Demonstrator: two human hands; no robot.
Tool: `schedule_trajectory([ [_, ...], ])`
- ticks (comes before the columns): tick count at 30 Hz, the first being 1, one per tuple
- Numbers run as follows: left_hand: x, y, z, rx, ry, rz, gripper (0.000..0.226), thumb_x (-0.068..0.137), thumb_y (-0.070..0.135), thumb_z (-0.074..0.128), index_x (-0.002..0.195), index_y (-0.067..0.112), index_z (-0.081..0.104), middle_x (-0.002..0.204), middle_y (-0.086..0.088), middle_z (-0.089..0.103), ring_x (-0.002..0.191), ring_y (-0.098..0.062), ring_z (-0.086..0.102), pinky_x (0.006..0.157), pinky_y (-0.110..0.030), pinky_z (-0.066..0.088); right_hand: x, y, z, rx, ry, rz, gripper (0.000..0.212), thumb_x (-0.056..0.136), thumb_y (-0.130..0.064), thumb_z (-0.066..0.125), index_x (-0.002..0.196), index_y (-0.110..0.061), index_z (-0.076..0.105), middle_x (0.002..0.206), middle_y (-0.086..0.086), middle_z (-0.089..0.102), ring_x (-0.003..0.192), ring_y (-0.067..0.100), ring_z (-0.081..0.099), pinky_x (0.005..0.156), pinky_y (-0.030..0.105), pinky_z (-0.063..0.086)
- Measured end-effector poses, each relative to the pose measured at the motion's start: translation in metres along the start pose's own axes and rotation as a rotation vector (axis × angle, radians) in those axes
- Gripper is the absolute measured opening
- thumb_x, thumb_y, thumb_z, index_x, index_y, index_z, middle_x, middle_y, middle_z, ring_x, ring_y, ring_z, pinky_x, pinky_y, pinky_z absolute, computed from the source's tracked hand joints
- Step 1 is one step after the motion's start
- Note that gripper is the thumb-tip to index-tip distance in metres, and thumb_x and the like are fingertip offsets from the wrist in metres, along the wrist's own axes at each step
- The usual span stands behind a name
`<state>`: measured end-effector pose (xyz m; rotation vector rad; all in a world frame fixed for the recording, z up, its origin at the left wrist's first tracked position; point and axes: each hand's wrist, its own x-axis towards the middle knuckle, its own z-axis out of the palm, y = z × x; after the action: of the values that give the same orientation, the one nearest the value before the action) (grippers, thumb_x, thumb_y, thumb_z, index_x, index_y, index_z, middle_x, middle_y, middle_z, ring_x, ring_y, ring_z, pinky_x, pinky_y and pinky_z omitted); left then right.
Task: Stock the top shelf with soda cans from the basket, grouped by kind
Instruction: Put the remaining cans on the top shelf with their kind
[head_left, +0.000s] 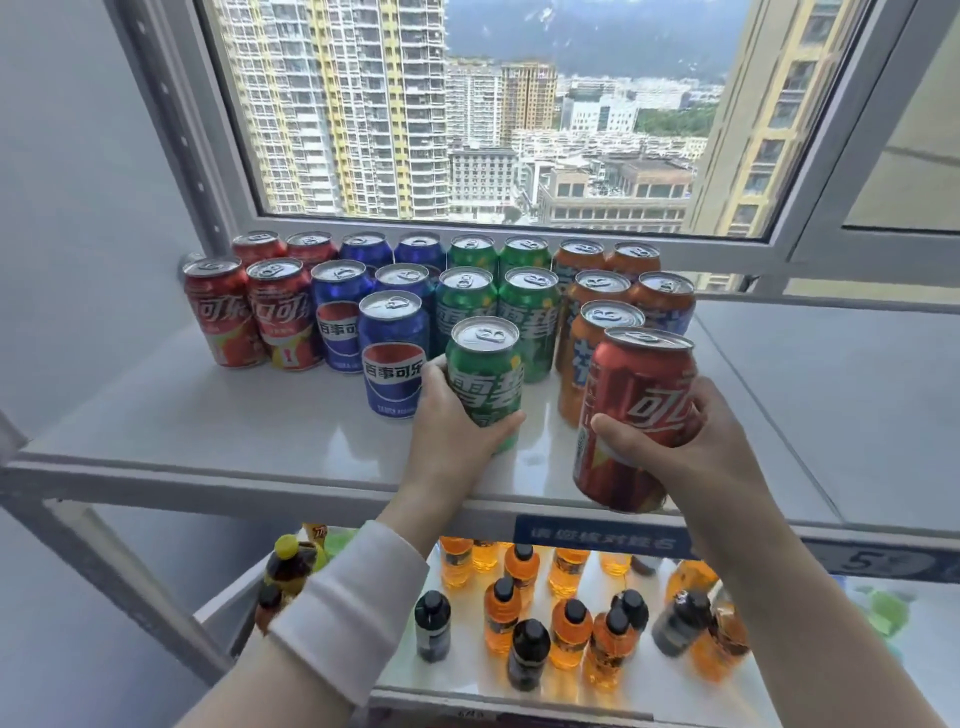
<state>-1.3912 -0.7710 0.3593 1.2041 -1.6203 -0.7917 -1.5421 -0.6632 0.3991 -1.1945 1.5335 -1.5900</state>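
On the white top shelf (208, 431) cans stand in columns by kind: red cola cans (221, 312) at the left, then blue cans (392, 353), green cans (527, 317) and orange cans (592, 332) at the right. My left hand (447, 421) grips a green can (485, 379) standing upright at the front of the green column. My right hand (691, 452) holds a red cola can (636, 415), tilted, above the shelf's front edge and in front of the orange column. The basket is out of view.
A window frame (519, 234) runs right behind the back row of cans. The lower shelf (467, 670) carries several orange and dark bottles (571, 629). A blue label strip (602, 538) sits on the top shelf's front edge. A grey upright post (104, 566) stands at left.
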Motion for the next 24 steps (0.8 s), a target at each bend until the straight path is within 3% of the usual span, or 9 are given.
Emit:
schedule_trajectory([
  [3,-0.004,0.007,-0.007,0.102,0.006,0.122,0.107,0.059,0.024,0.085,0.138,0.027,0.012,0.144,-0.006,0.035,0.132,-0.019,0.036,0.102,-0.026,0.035,0.006,0.001,-0.004,-0.009,-0.026,-0.018,0.056,0.059,-0.021,0.078,0.107,-0.023,0.051,0.095,-0.009,0.063,0.074,-0.01,0.061,0.057,0.006,0.048],
  [5,-0.004,0.019,-0.018,0.222,0.032,0.243,0.112,0.057,0.035,0.084,0.139,0.036,0.008,0.147,-0.007,0.03,0.134,-0.022,0.031,0.105,-0.036,0.032,0.009,0.0,-0.004,0.002,-0.045,-0.023,0.06,0.055,-0.025,0.078,0.109,-0.023,0.05,0.096,-0.008,0.063,0.08,-0.005,0.062,0.06,0.009,0.048],
  [7,0.005,0.033,-0.03,0.421,0.005,0.344,0.107,0.056,0.044,0.081,0.142,0.029,0.02,0.144,-0.005,0.034,0.133,-0.021,0.028,0.106,-0.03,0.025,0.011,0.0,-0.004,0.01,-0.057,-0.029,0.066,0.048,-0.031,0.076,0.109,-0.024,0.05,0.096,-0.008,0.064,0.08,-0.003,0.063,0.064,0.013,0.047],
  [10,0.026,0.046,-0.041,0.687,-0.186,0.349,0.103,0.058,0.049,0.079,0.143,0.02,0.029,0.14,-0.004,0.042,0.132,-0.022,0.031,0.11,-0.034,0.026,0.012,-0.001,-0.004,0.021,-0.071,-0.039,0.071,0.044,-0.034,0.075,0.11,-0.022,0.052,0.096,-0.006,0.065,0.079,-0.003,0.064,0.064,0.013,0.049],
  [13,0.04,0.056,-0.046,0.755,-0.306,0.33,0.09,0.059,0.049,0.079,0.136,0.022,0.04,0.131,-0.003,0.05,0.125,-0.021,0.037,0.102,-0.033,0.032,0.013,-0.002,-0.005,0.018,-0.093,-0.046,0.071,0.045,-0.036,0.076,0.11,-0.024,0.052,0.098,-0.006,0.065,0.082,-0.002,0.064,0.065,0.014,0.048],
  [18,0.054,0.06,-0.045,0.875,-0.311,0.397,0.079,0.058,0.056,0.076,0.126,0.027,0.048,0.124,0.001,0.054,0.113,-0.02,0.031,0.088,-0.028,0.028,0.015,-0.003,-0.002,0.034,-0.107,-0.063,0.072,0.044,-0.038,0.076,0.11,-0.023,0.052,0.101,-0.002,0.065,0.087,0.003,0.064,0.069,0.018,0.05],
  [24,0.071,0.056,-0.05,0.926,-0.324,0.366,0.077,0.059,0.055,0.075,0.126,0.03,0.047,0.122,-0.001,0.054,0.115,-0.023,0.031,0.095,-0.036,0.03,0.012,-0.004,-0.002,0.036,-0.124,-0.072,0.07,0.046,-0.037,0.075,0.11,-0.024,0.051,0.103,-0.003,0.063,0.09,0.004,0.062,0.068,0.016,0.049],
])
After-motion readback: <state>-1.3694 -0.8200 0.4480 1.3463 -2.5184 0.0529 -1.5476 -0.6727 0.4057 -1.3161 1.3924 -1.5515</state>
